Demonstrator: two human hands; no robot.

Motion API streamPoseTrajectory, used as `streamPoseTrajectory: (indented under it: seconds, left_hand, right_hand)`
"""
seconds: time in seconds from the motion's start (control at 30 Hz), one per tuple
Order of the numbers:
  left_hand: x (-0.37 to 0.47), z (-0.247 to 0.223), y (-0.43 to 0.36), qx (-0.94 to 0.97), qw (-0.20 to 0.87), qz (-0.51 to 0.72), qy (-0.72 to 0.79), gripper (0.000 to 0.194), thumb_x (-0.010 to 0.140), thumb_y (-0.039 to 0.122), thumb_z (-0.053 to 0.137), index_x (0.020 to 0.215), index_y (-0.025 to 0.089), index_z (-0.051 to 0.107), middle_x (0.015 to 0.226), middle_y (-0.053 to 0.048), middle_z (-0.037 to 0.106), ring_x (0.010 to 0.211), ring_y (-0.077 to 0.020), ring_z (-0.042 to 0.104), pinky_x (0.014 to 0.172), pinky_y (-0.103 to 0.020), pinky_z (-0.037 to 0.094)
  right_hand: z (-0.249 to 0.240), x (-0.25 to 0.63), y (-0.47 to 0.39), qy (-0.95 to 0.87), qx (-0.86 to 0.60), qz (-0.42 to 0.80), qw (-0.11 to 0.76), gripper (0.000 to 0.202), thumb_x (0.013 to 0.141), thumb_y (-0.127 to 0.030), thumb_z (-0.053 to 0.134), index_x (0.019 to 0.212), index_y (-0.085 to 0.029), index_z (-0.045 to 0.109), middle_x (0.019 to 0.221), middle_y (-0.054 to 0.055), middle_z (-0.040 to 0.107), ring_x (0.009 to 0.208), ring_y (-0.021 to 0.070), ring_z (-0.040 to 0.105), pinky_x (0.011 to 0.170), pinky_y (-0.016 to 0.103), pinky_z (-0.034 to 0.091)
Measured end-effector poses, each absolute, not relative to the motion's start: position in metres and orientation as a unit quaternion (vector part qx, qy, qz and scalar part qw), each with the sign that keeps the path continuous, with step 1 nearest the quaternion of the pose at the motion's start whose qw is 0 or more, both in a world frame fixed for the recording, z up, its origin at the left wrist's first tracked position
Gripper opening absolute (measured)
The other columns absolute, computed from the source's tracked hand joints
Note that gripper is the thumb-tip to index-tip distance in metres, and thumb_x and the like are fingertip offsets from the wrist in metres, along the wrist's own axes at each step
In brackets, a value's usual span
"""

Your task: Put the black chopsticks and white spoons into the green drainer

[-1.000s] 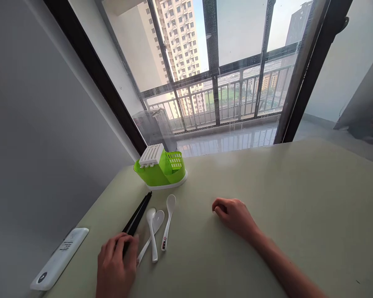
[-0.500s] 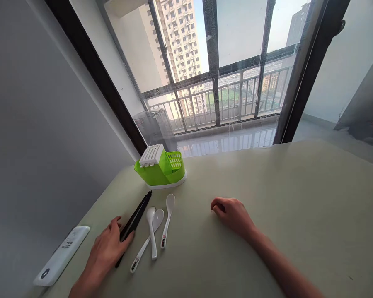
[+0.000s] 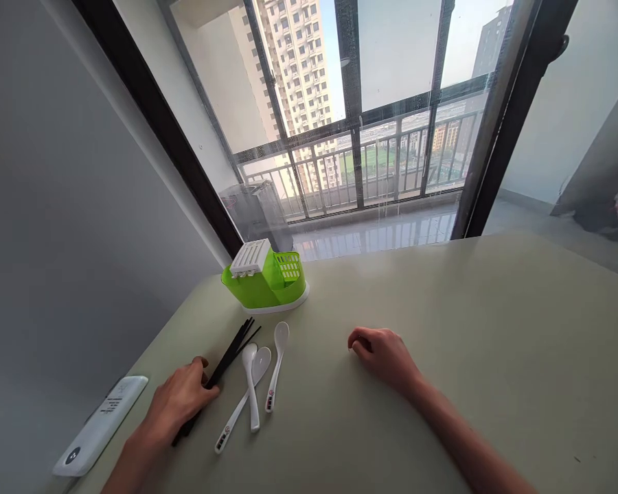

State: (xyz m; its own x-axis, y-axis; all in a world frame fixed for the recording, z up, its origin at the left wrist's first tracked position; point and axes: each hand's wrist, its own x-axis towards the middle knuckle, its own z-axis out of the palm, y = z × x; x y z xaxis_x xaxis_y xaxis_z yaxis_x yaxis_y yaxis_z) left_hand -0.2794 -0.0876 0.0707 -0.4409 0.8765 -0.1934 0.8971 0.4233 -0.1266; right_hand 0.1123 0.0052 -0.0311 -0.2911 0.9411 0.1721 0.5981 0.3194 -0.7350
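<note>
- Table [image 3: 443, 329], pale green and smooth, carries everything in sight.
- Holder [image 3: 265, 278], bright green plastic on a white base, stands at the far left of the table; a white slotted rack sits in its left part and a green mesh basket in its right, with no cutlery seen inside.
- Chopsticks [image 3: 231, 353], thin and black, lie slanted in a bundle in front of the holder, their far tips fanned apart.
- Left hand [image 3: 178, 401] curls loosely over the chopsticks' near ends, fingers touching them.
- Right hand [image 3: 384, 353] rests on the table in a loose fist, holding nothing.
- Spoons [image 3: 257, 384], three, white, lie just right of the chopsticks.
</note>
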Motion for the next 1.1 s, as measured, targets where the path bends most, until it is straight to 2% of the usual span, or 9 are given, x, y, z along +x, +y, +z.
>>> streamPoseTrajectory:
  seconds: [0.17, 0.37, 0.6, 0.73, 0.9, 0.97, 1.03, 1.1]
  left_hand:
    - [-0.276, 0.070, -0.086, 0.537, 0.027, -0.119, 0.835, 0.031, 0.074, 0.034, 0.056, 0.101, 0.020, 0.065, 0.107, -0.010, 0.074, 0.099, -0.0316, 0.069, 0.066, -0.034, 0.043]
    - [-0.265, 0.072, -0.094, 0.549, 0.024, -0.154, 0.821, 0.027, 0.085, 0.028, 0.044, 0.105, 0.019, 0.059, 0.116, -0.013, 0.070, 0.106, -0.0312, 0.067, 0.076, -0.037, 0.048]
    - [-0.278, 0.053, -0.103, 0.559, 0.039, -0.067, 0.825, 0.028, 0.093, 0.031, 0.034, 0.108, 0.018, 0.054, 0.111, -0.015, 0.070, 0.097, -0.0290, 0.070, 0.077, -0.037, 0.051]
    - [-0.282, 0.047, -0.104, 0.525, 0.064, -0.009, 0.849, 0.037, 0.097, 0.042, 0.030, 0.111, 0.018, 0.053, 0.106, -0.017, 0.073, 0.095, -0.0316, 0.071, 0.077, -0.040, 0.052]
    - [-0.258, 0.059, -0.111, 0.491, 0.189, 0.149, 0.837, 0.061, 0.092, 0.072, 0.031, 0.108, 0.020, 0.059, 0.089, -0.007, 0.070, 0.088, -0.0273, 0.069, 0.073, -0.034, 0.053]
    - [-0.235, 0.066, -0.115, 0.464, 0.277, 0.198, 0.818, 0.071, 0.087, 0.080, 0.039, 0.120, 0.021, 0.059, 0.086, -0.005, 0.067, 0.083, -0.0239, 0.067, 0.065, -0.030, 0.051]
    - [-0.209, 0.068, -0.118, 0.439, 0.355, 0.225, 0.794, 0.075, 0.084, 0.082, 0.045, 0.126, 0.022, 0.056, 0.080, -0.001, 0.060, 0.069, -0.0171, 0.059, 0.056, -0.026, 0.043]
    - [-0.184, 0.062, -0.116, 0.438, 0.423, 0.245, 0.755, 0.075, 0.079, 0.084, 0.051, 0.121, 0.022, 0.057, 0.074, 0.003, 0.049, 0.054, -0.0099, 0.041, 0.048, -0.022, 0.031]
  right_hand:
    - [-0.032, 0.112, 0.006, -0.754, -0.510, 0.280, 0.304, 0.025, 0.084, -0.021, 0.051, 0.079, -0.027, 0.075, 0.065, -0.003, 0.068, 0.062, 0.0148, 0.057, 0.065, 0.027, 0.035]
    - [-0.030, 0.112, 0.005, -0.753, -0.512, 0.278, 0.304, 0.026, 0.084, -0.021, 0.051, 0.079, -0.027, 0.075, 0.065, -0.003, 0.068, 0.062, 0.0144, 0.057, 0.066, 0.027, 0.035]
    - [-0.028, 0.113, 0.005, -0.754, -0.510, 0.282, 0.305, 0.026, 0.084, -0.020, 0.051, 0.079, -0.028, 0.075, 0.067, -0.003, 0.070, 0.064, 0.0149, 0.059, 0.066, 0.027, 0.035]
    - [-0.029, 0.112, 0.006, -0.753, -0.511, 0.282, 0.305, 0.025, 0.084, -0.020, 0.052, 0.079, -0.028, 0.076, 0.065, -0.003, 0.069, 0.062, 0.0151, 0.058, 0.065, 0.027, 0.035]
    - [-0.031, 0.112, 0.006, -0.753, -0.509, 0.280, 0.309, 0.025, 0.084, -0.020, 0.052, 0.079, -0.028, 0.075, 0.065, -0.003, 0.068, 0.062, 0.0146, 0.058, 0.066, 0.027, 0.034]
    - [-0.032, 0.112, 0.006, -0.752, -0.509, 0.280, 0.311, 0.025, 0.084, -0.020, 0.051, 0.079, -0.027, 0.075, 0.064, -0.003, 0.067, 0.062, 0.0146, 0.057, 0.065, 0.027, 0.034]
    - [-0.032, 0.112, 0.006, -0.751, -0.509, 0.282, 0.313, 0.024, 0.083, -0.020, 0.051, 0.078, -0.027, 0.074, 0.063, -0.003, 0.066, 0.062, 0.0146, 0.057, 0.065, 0.027, 0.034]
    - [-0.032, 0.112, 0.006, -0.748, -0.510, 0.282, 0.316, 0.024, 0.084, -0.021, 0.050, 0.080, -0.027, 0.073, 0.063, -0.003, 0.065, 0.063, 0.0148, 0.058, 0.064, 0.027, 0.035]
